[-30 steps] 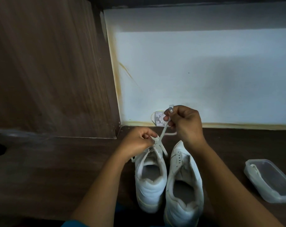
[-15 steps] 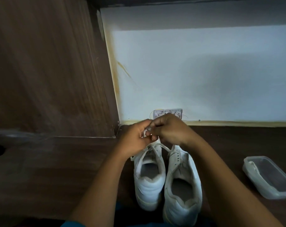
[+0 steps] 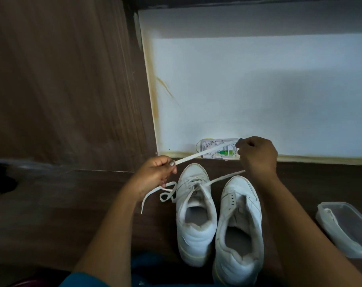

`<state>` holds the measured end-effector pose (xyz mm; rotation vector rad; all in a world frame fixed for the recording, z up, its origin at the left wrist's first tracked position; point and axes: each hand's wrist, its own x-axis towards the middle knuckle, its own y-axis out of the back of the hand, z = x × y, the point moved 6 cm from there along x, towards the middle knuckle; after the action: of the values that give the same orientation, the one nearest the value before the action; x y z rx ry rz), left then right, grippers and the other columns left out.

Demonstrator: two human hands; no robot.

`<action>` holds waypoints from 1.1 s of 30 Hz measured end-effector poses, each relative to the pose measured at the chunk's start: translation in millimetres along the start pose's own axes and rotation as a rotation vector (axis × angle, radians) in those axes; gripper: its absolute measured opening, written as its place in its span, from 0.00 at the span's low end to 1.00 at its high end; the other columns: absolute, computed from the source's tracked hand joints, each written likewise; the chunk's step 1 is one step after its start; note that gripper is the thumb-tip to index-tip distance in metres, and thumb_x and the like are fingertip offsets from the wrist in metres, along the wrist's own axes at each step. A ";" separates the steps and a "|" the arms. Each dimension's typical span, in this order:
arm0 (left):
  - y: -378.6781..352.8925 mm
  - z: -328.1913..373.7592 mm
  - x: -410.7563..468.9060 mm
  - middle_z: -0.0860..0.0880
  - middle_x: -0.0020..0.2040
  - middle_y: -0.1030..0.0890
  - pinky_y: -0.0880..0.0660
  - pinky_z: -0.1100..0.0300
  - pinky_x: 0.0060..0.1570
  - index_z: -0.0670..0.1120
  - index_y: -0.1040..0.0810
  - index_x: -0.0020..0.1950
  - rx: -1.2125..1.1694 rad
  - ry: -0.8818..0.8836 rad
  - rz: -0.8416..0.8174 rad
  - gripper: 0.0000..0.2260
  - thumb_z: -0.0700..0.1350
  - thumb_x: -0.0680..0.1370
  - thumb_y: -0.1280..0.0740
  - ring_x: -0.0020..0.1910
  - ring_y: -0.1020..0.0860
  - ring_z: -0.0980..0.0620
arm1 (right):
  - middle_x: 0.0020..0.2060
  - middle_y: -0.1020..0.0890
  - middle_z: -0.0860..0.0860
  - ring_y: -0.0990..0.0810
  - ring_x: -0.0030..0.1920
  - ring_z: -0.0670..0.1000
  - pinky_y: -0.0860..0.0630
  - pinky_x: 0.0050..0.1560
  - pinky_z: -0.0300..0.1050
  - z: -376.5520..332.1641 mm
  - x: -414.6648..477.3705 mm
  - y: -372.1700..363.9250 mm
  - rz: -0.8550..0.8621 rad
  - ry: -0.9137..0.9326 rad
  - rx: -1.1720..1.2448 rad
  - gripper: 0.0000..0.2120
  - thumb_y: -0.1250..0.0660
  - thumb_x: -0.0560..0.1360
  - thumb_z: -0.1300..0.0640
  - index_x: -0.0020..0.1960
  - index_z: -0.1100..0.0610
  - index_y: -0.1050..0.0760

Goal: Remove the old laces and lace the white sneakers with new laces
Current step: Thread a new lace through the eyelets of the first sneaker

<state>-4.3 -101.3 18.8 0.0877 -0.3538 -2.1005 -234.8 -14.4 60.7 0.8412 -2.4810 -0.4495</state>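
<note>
Lace (image 3: 205, 152) taut between left hand (image 3: 153, 175) and right hand (image 3: 256, 155), both pinching it, long axis rising rightward beyond the toe of the left sneaker (image 3: 194, 206); left hand nearer its eyelets.

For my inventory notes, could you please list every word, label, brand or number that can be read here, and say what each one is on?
No text here can be read.
Printed packet against the wall: print with a green patch, too small and blurred to read.
White sneakers: no brand or mark shows.
Plastic container: no label shows.
</note>
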 end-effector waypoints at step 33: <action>-22.9 -33.7 7.5 0.44 0.42 0.22 0.26 0.54 0.34 0.49 0.41 0.44 0.000 0.159 -0.058 0.27 0.21 0.66 0.33 0.36 0.22 0.49 | 0.19 0.30 0.49 0.33 0.24 0.48 0.37 0.26 0.39 -17.2 -69.6 -93.1 -0.852 -0.137 -0.232 0.18 0.30 0.67 0.66 0.21 0.57 0.30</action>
<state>-20.4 -103.6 -19.3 0.2660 -0.2577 -2.1347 -132.5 -43.2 10.4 1.7878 -2.0072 -1.0765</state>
